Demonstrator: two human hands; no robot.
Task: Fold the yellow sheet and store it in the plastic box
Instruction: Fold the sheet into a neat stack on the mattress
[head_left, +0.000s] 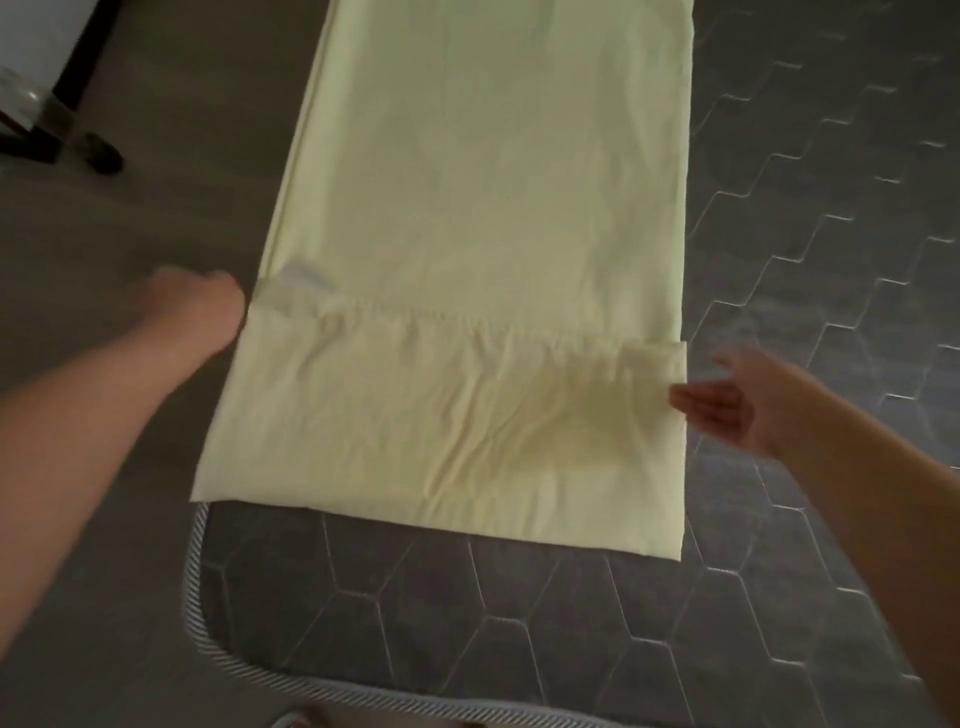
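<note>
The yellow sheet (483, 218) lies folded into a long strip on a grey quilted mattress (467, 613), running away from me. A gathered hem crosses it near my end, with a small white tag (304, 276) at the left. My left hand (200, 306) is blurred at the sheet's left edge, beside the tag; its fingers are hidden. My right hand (727, 408) is at the sheet's right edge, palm showing and fingers straight, with the fingertips at the cloth.
The mattress's rounded corner with striped piping (208, 639) is near me, and dark floor (104, 519) lies to its left. At the far left stand a dark furniture leg (57, 124) and a clear plastic thing (21, 98), dim and partly cut off.
</note>
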